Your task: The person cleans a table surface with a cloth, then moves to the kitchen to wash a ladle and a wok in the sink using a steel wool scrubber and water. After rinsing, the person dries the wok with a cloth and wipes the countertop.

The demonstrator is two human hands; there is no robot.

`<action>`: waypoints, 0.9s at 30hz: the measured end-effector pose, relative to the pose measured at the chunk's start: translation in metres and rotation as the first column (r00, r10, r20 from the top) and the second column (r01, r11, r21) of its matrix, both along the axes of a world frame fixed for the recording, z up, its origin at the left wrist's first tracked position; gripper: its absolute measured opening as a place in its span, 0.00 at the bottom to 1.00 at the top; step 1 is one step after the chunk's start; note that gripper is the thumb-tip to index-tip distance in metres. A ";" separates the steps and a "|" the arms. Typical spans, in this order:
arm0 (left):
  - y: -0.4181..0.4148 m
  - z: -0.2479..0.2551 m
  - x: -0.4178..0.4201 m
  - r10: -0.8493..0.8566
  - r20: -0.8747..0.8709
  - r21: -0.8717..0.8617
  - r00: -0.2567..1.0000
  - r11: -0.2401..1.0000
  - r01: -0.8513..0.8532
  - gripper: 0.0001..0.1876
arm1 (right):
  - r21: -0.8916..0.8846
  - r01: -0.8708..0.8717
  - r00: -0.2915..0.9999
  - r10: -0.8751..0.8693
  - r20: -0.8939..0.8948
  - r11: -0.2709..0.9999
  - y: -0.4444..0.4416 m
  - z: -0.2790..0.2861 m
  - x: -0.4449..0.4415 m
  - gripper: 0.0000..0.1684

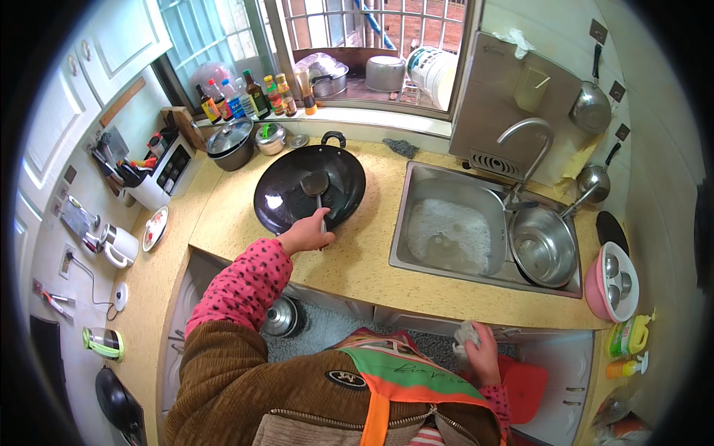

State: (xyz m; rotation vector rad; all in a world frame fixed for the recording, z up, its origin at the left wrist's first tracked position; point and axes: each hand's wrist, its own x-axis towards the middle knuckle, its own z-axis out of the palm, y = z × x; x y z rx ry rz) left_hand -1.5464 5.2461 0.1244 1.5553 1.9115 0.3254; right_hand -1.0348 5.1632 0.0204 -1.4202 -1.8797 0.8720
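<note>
My left hand grips the handle of a metal spatula whose blade rests inside a black wok. The wok sits on the yellow speckled countertop, left of the sink, with its loop handle toward the window. At the front edge below the sink, my right hand is closed around a crumpled greyish cloth. The sink basin holds foamy, cloudy water. A steel pan rests over the sink's right side, its handle pointing to the back right.
A dark scouring pad lies behind the wok. A lidded pot and several bottles stand at the back left. The curved faucet rises behind the sink. A pink basin with a white colander sits at the right.
</note>
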 end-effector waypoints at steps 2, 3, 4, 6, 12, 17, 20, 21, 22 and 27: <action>0.002 -0.001 -0.003 0.107 0.169 -0.051 0.980 0.994 -0.100 0.38 | 0.084 -0.060 0.997 0.056 0.054 0.995 0.015 0.034 -0.026 0.25; 0.000 -0.002 -0.007 0.139 0.260 -0.046 0.956 0.990 -0.132 0.37 | 0.111 -0.076 0.996 0.070 0.062 0.991 0.023 0.047 -0.036 0.25; -0.003 -0.004 -0.014 0.167 0.345 -0.040 0.924 0.986 -0.163 0.35 | 0.141 -0.092 0.994 0.083 0.066 0.986 0.029 0.055 -0.044 0.25; -0.014 -0.006 -0.030 0.180 0.518 -0.029 0.836 0.981 -0.194 0.33 | 0.179 -0.102 0.993 0.090 0.075 0.979 0.039 0.067 -0.060 0.25; -0.038 0.030 -0.020 -0.018 0.876 -0.002 0.481 0.999 0.041 0.38 | 0.061 -0.087 0.994 0.091 -0.066 0.994 0.084 0.062 -0.087 0.25; -0.004 0.048 0.029 -0.075 0.941 0.043 0.329 0.993 0.106 0.26 | -0.084 -0.112 0.984 0.099 -0.148 0.990 0.129 0.058 -0.121 0.26; 0.019 0.052 0.075 0.014 0.975 -0.043 0.224 0.991 0.125 0.23 | 0.029 -0.124 0.992 0.124 -0.010 0.992 0.167 0.042 -0.112 0.25; 0.027 0.048 0.090 0.032 0.977 -0.065 0.211 0.986 0.153 0.22 | 0.040 -0.114 0.993 0.113 0.028 0.993 0.180 0.035 -0.105 0.25; 0.037 0.043 0.103 0.049 0.978 -0.086 0.203 0.981 0.176 0.21 | 0.053 -0.108 0.993 0.105 0.061 0.993 0.194 0.027 -0.097 0.25; 0.084 -0.023 0.159 0.156 0.957 -0.208 0.244 0.957 0.204 0.17 | 0.048 -0.052 0.991 0.046 0.122 0.998 0.255 -0.024 -0.064 0.25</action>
